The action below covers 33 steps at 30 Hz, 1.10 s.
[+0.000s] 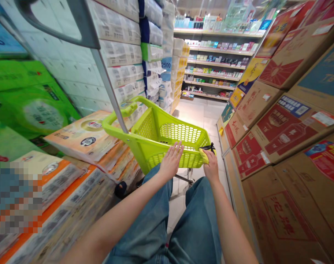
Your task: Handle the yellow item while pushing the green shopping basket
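A lime-green shopping basket (pixel 180 128) on wheels, with perforated sides and a long grey pull handle (pixel 108 79), stands tilted before my knees. My left hand (pixel 171 161) lies with fingers stretched out against the near rim of the basket. At the basket's right corner, my right hand (pixel 211 167) is closed around a yellow cloth (pixel 204 156), pressing it to the rim. Just above that cloth, a black tie (pixel 209 147) is knotted at the corner. Nothing can be seen lying inside the basket.
Brown and red cartons (pixel 282 128) are stacked along the right. On the left are orange-and-white packs (pixel 81 135), green packs (pixel 32 102) and tall stacks of white packs (pixel 123 51). Shelves of small boxed goods (pixel 216 58) stand at the aisle's far end.
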Each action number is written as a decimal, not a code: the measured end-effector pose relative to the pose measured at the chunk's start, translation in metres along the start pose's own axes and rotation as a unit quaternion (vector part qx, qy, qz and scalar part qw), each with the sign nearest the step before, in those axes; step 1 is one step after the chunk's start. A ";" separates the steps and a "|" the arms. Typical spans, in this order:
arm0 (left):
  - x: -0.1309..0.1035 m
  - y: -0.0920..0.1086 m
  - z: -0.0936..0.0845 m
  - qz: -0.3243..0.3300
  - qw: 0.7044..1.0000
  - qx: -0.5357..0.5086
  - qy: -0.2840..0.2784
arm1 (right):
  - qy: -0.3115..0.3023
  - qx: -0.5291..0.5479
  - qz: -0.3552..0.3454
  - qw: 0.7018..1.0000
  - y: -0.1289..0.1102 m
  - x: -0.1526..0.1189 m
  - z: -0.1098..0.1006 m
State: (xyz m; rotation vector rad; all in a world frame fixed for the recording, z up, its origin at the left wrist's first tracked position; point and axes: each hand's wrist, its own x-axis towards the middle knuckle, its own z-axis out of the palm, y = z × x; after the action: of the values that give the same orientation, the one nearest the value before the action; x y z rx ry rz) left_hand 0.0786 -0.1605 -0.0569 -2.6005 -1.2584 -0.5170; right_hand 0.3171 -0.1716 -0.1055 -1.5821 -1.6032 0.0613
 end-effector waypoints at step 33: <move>-0.016 0.006 0.024 0.005 1.000 0.013 0.028 | -0.045 -0.165 0.064 0.983 -0.069 -0.063 0.010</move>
State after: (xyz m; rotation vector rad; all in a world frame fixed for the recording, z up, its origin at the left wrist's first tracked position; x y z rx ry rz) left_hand 0.0795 -0.1680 -0.0860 -2.5526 -1.2257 -0.5635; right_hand 0.2457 -0.2326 -0.1051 -1.9624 -1.6410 -0.0680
